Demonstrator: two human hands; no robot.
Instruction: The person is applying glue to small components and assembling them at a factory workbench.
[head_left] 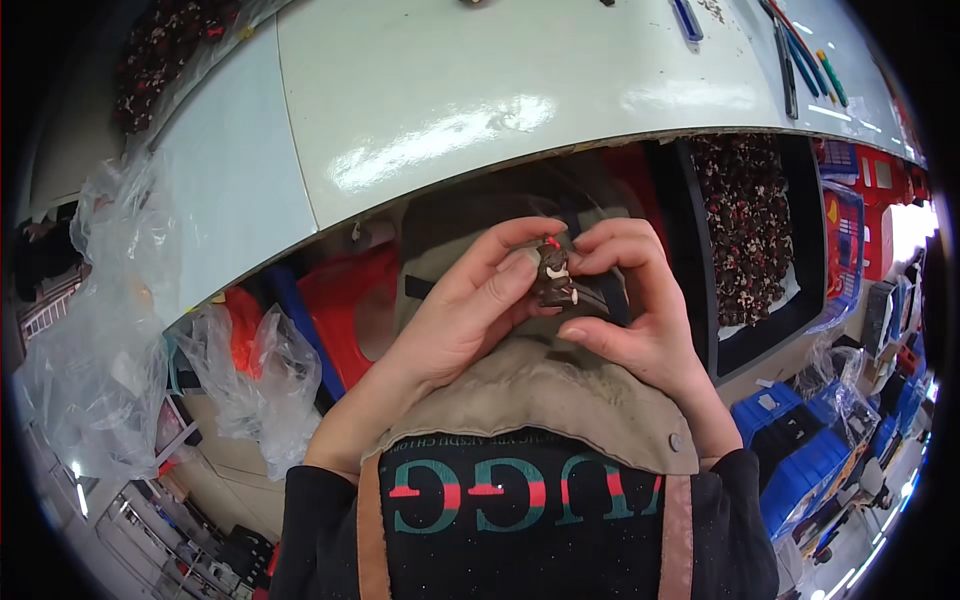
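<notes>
A small dark brown figurine [554, 274] with cream patches and a red bit on top is held upright over my lap, in front of the table edge. My left hand [492, 290] pinches it from the left between thumb and fingers. Close by on its right side is my right hand [632, 292], fingers bent and thumb spread apart from them. Its fingertips come near or touch the figurine; I cannot tell which. A khaki apron [540, 385] lies under both hands.
Right of my lap, a black tray [708, 250] holds many similar dark figurines. More lie in a pile [165, 60] at the far left. Pliers and other tools [790, 60] rest on the white table [480, 80]. Plastic bags [110, 330] hang left; blue crates [790, 450] stand right.
</notes>
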